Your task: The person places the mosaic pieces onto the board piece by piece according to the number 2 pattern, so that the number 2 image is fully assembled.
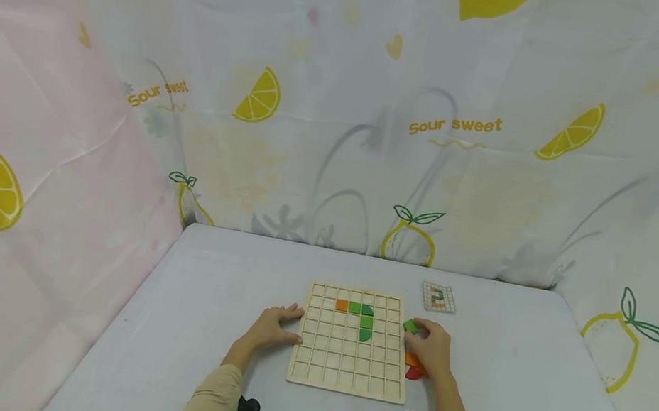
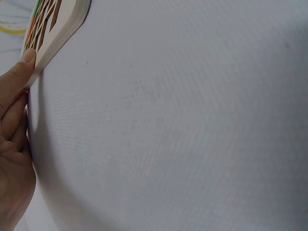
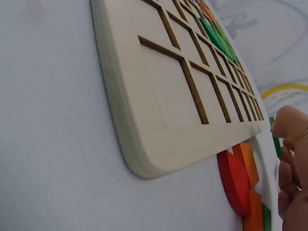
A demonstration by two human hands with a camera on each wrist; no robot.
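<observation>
in the head view, your left hand (image 1: pixel 267 328) rests, unclenched, against the left edge of the gridded wooden board (image 1: pixel 339 361). your right hand (image 1: pixel 433 348) pinches a green block (image 1: pixel 410 326) just beside the board's right edge, near orange pieces (image 1: pixel 413 360) and a red piece (image 1: pixel 413 374). green pieces (image 1: pixel 367 323) and one orange square (image 1: pixel 342 305) sit on the board. in the left wrist view, your thumb lies on the board's rim. in the right wrist view, the green block shows between your thumb and fingers.

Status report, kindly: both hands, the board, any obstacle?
Left hand touches board; right hand pinches green block beside it. Five pieces on board. Loose red piece, orange pieces by board's right edge; nothing visibly blocking.
</observation>
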